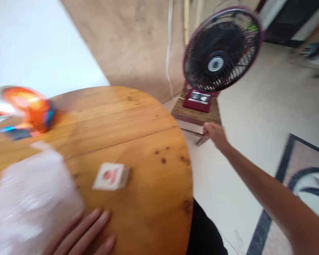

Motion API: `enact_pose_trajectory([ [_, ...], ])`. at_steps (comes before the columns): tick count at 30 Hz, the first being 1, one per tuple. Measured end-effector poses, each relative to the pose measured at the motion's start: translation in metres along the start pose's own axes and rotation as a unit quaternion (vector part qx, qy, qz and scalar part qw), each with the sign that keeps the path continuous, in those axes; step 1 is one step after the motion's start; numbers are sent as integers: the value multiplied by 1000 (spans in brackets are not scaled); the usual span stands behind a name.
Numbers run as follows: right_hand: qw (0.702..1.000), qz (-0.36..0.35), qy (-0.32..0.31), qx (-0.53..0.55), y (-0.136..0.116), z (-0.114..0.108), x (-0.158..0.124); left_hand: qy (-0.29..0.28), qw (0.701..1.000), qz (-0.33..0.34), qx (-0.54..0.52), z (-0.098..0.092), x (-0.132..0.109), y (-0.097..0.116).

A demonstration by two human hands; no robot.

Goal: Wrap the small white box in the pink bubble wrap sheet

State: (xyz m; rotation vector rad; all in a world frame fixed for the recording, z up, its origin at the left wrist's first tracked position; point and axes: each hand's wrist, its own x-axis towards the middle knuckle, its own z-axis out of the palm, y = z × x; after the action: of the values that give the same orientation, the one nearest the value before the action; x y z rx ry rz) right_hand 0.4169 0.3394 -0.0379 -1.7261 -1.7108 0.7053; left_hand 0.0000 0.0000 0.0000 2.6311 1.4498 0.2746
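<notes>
My left hand (81,232) lies on the round wooden table (149,212) at the bottom, fingers stretched out, beside and partly over a white plastic bag (34,198). A small white box with red print (110,176) stands just beyond its fingertips. My right arm reaches past the table's edge to a low wooden stool (188,113). There my right hand (214,132) is closed at the stool's front edge and seems to grip it. On the stool stands a fan with a dark red base (196,101) and a round black grille (223,49).
A blurred orange object with blue parts (37,108) sits at the table's far left. A white cord (169,46) runs down the brown wall (133,42) behind the fan. Pale floor (244,134) with a dark-bordered pattern (284,156) lies to the right.
</notes>
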Motion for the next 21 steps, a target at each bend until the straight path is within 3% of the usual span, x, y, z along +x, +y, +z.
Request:
enact_pose_trajectory([
  [1,999,-4,14,37,-11,-11,-16,-60,998,8,17,-16,1,13],
  [3,994,-13,50,92,-36,-33,-45,-96,995,9,5,-41,10,31],
  [7,994,-85,21,72,-104,-61,-111,-73,996,-12,-46,-59,29,34],
  [10,984,-175,-42,16,-174,-60,-172,-58,996,-7,-69,-58,30,34],
  [12,954,-259,-154,5,-223,-42,-209,-36,996,9,-75,-56,27,37],
  [16,835,-404,-373,31,-302,32,-261,1,995,11,-101,-50,19,41],
  [19,778,-483,-402,1,-335,99,-269,-16,991,-40,-127,-49,16,41],
  [21,790,-499,-353,-44,-340,134,-259,-22,992,-23,-123,-51,16,39],
])
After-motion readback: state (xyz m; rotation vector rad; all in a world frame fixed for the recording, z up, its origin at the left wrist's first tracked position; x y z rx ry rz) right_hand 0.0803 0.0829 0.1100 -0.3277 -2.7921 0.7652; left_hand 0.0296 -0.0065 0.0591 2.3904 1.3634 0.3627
